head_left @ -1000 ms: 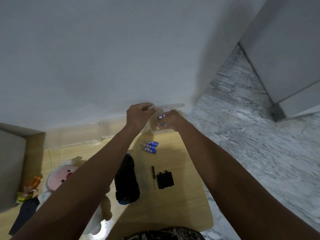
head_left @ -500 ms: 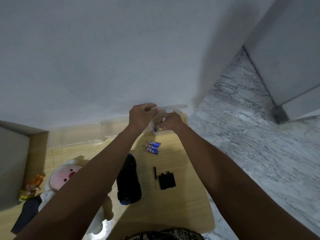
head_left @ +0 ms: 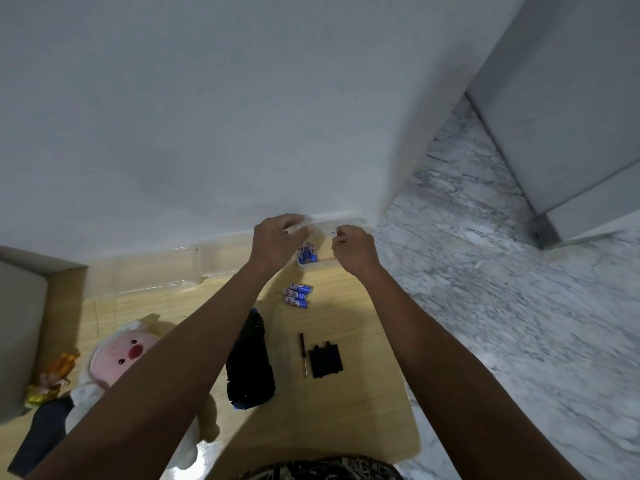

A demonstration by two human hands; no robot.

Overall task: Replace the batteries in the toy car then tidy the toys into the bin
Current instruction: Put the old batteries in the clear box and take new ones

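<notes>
At the table's far edge by the wall stands a small clear box point(head_left: 304, 268) with blue batteries point(head_left: 307, 252) upright inside. My left hand point(head_left: 277, 240) grips the left end of its clear lid point(head_left: 341, 221), which is held over the box. My right hand point(head_left: 355, 249) pinches the lid's front edge, fingers curled. Three more blue batteries point(head_left: 297, 295) lie on the wooden table point(head_left: 363, 410). The black toy car point(head_left: 250, 362) lies near my left forearm, with a small screwdriver point(head_left: 303, 353) and the black battery cover point(head_left: 327, 361) to its right.
A pink-faced plush toy point(head_left: 121, 351) and an orange figure point(head_left: 57, 372) lie at the table's left. A large clear bin point(head_left: 156, 271) stands along the wall. Marble floor point(head_left: 502, 323) is right of the table, and a grey cushion point(head_left: 17, 334) is at far left.
The batteries that my right hand held a second ago now stand in the small box. That hand has moved up to the lid, which my left hand still holds.
</notes>
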